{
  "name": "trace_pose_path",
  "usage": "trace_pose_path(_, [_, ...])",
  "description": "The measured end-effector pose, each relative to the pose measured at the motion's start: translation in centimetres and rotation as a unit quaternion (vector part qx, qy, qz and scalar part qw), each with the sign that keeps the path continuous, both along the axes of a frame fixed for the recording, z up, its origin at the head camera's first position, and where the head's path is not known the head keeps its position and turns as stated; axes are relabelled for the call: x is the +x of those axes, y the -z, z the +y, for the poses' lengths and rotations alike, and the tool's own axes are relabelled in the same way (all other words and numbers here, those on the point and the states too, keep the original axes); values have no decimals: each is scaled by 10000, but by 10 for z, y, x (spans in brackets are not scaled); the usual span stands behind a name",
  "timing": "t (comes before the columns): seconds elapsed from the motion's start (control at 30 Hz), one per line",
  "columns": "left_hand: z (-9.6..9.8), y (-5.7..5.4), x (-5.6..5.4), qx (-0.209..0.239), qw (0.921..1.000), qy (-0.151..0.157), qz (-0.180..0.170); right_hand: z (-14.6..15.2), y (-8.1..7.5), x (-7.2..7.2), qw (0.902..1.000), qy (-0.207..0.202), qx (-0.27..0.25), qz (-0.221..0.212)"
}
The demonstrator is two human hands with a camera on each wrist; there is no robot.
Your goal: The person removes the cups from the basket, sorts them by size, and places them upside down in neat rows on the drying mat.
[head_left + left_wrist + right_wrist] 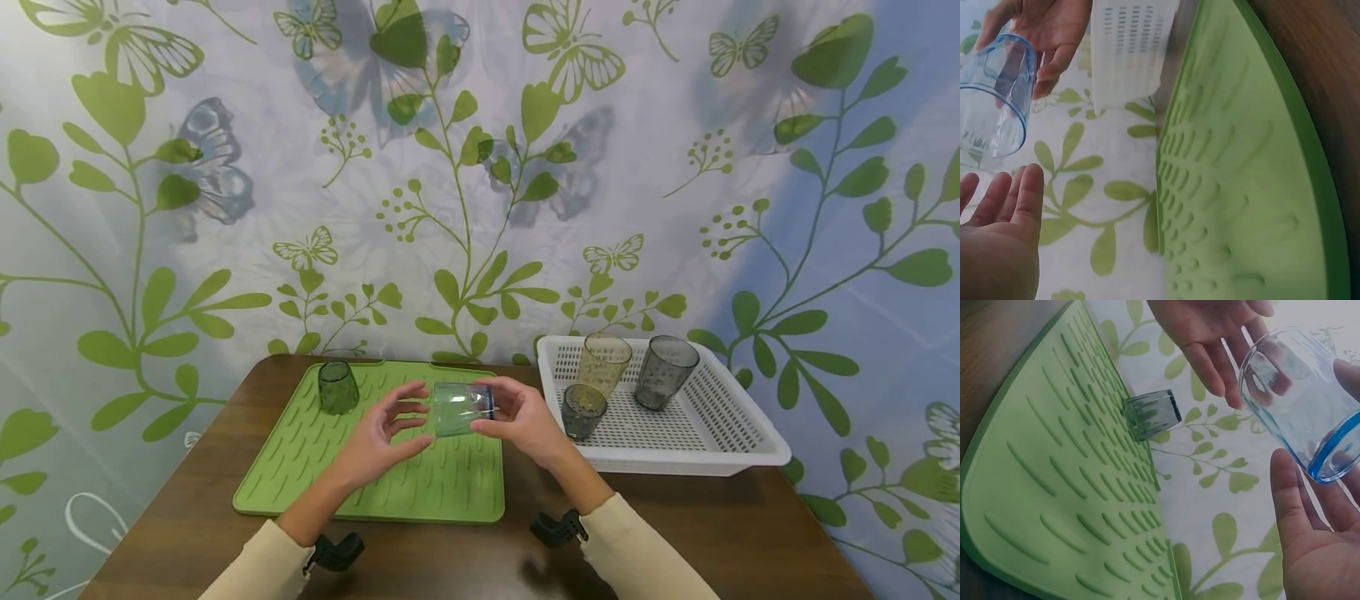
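Note:
A clear bluish drinking glass (459, 408) is held on its side above the green drying mat (450, 492). My right hand (528, 417) grips it at the thick blue base (1337, 447), with the thumb on one side and fingers on the other. My left hand (386, 437) is near the glass's other end, fingers spread and slightly bent, holding nothing. In the left wrist view a small gap shows between the left fingertips (1030, 187) and the glass. On the mat's far left part stands a dark green tumbler (337, 388).
To the right, a white perforated plastic basket (750, 458) holds a yellowish glass (604, 362), a grey glass (666, 372) and a smaller dark glass (582, 412). All rests on a brown wooden table (420, 558). A leaf-patterned curtain (480, 167) hangs behind the table.

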State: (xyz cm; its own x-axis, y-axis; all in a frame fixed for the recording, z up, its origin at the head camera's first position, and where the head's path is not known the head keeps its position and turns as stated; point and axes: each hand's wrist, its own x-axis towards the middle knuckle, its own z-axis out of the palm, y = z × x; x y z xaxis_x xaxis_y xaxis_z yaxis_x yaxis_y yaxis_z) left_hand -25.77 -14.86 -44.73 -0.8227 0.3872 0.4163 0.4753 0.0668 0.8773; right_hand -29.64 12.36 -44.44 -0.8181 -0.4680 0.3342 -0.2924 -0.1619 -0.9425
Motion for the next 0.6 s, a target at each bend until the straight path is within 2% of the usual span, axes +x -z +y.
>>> trace_pose_path(0.27, [-31, 14, 3, -607, 9951, -618, 476, -6, 2, -6, 9997, 205, 116, -86])
trace_pose_path(0.4, [-51, 20, 5, -971, 9882, -976, 676, -10, 1, -10, 9990, 361, 240, -106])
trace_pose_path(0.6, [-77, 25, 18, -1414, 9753, -1561, 674, -14, 5, -14, 9959, 737, 504, -106])
